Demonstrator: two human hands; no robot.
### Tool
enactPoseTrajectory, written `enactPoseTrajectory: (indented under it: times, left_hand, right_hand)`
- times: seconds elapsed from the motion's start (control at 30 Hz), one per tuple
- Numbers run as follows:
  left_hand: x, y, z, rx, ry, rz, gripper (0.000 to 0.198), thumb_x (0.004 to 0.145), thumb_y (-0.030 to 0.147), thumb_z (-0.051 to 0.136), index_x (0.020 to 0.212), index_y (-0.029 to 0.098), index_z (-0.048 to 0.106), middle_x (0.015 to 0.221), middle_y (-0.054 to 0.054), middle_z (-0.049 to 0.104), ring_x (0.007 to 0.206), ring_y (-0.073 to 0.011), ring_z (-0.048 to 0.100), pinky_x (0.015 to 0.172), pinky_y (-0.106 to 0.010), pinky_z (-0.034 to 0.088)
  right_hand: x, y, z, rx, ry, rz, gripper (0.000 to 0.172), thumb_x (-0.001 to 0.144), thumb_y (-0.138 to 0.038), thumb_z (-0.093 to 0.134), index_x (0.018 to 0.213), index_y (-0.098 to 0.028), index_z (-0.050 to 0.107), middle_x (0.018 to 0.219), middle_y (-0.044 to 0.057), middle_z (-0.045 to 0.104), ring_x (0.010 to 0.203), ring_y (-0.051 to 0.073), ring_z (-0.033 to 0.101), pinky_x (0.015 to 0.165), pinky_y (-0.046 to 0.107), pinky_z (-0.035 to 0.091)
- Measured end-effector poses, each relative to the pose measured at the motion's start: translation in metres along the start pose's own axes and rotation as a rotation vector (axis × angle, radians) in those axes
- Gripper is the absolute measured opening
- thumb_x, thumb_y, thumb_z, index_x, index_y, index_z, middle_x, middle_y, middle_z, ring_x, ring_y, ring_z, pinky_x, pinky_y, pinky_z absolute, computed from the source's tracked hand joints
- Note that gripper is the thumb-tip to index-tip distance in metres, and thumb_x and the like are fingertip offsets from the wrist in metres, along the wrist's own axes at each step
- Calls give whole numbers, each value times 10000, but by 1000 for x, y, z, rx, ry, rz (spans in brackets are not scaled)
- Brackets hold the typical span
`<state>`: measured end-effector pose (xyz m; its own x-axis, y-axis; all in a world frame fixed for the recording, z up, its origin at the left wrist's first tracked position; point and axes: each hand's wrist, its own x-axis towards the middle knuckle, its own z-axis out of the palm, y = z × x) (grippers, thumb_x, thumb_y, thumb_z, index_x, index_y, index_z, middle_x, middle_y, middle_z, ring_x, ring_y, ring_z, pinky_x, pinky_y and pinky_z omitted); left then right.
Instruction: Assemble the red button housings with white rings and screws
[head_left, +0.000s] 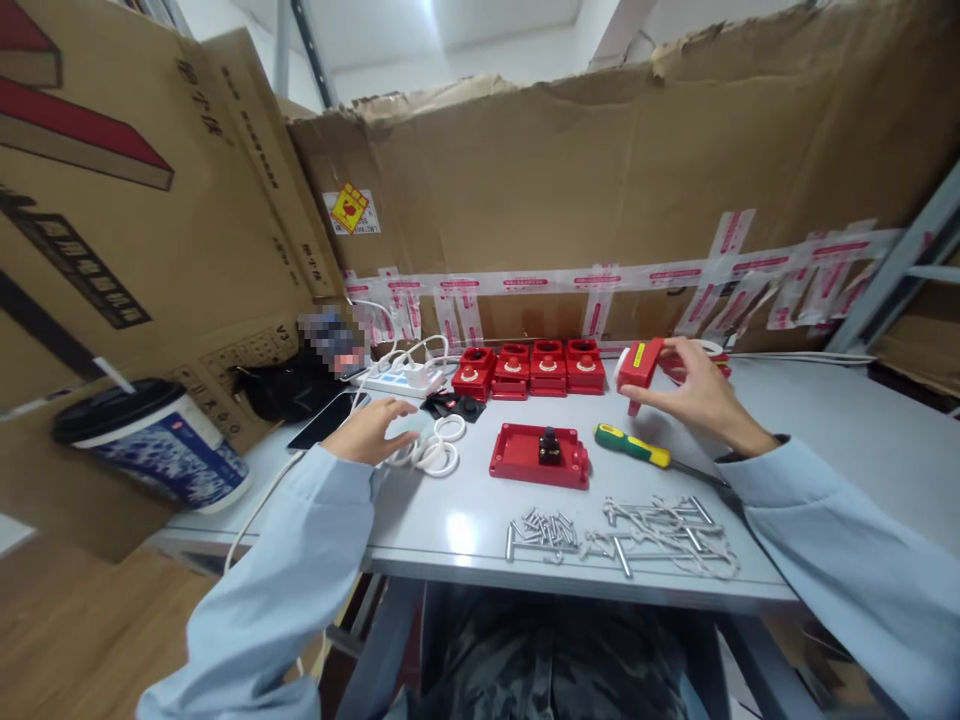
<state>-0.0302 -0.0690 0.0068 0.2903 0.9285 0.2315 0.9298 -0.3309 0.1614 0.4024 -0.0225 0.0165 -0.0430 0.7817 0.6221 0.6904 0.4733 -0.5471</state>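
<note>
My right hand (694, 390) grips a red box part (640, 368) with a yellow label, tilted above the table at the right. Beside the white cable coil (439, 458), my left hand (375, 430) hovers with its fingers apart and nothing between them. A shallow red tray-like housing (517, 455) lies at the middle of the table, with a small black component (550, 448) inside. Just right of it rests a green and yellow screwdriver (632, 446). Nearer the front edge are a pile of screws (547, 530) and metal pins with strings (667, 530).
Several red boxes (547, 370) stand in a row at the back, beside a white power strip (401, 378). A phone (328, 420) and a large cup (161, 440) are at the left. Cardboard (510, 190) walls the table's rear.
</note>
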Motion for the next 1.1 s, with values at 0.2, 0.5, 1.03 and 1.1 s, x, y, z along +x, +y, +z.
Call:
enactPoseTrajectory:
  times: [0.2, 0.5, 1.03, 1.1]
  left_hand:
    - [19, -29, 19, -30, -58, -91, 510, 753, 542, 500, 1065, 152, 603, 1011, -127, 649, 883, -247, 625, 825, -371, 484]
    - [39, -35, 37, -13, -72, -75, 385, 677, 456, 611, 923, 161, 637, 913, -93, 645, 819, -238, 600, 782, -364, 479]
    - [101, 26, 48, 196, -67, 179, 203, 771, 318, 624, 869, 151, 684, 890, -108, 674, 860, -255, 617, 749, -337, 458]
    - [103, 28, 50, 200, -81, 173, 173, 760, 301, 634, 820, 147, 687, 842, -103, 686, 813, -245, 627, 703, -318, 455]
  right_hand:
    - [2, 31, 12, 72, -33, 68, 698, 560, -506, 768, 1090, -192, 441, 1046, 114, 623, 963, 279, 618, 870, 459, 483]
    - [2, 40, 13, -57, -163, 197, 785, 527, -563, 747, 1133, -184, 422, 1003, 118, 630, 881, 279, 632, 746, 431, 504]
    - [-1, 27, 3, -419, -387, 180, 563, 619, -637, 631, 921, -187, 478, 877, 89, 622, 755, 242, 589, 589, 320, 395]
    - [-2, 27, 3, -392, -393, 188, 548, 618, -623, 638, 916, -189, 486, 872, 81, 620, 755, 235, 589, 587, 313, 396]
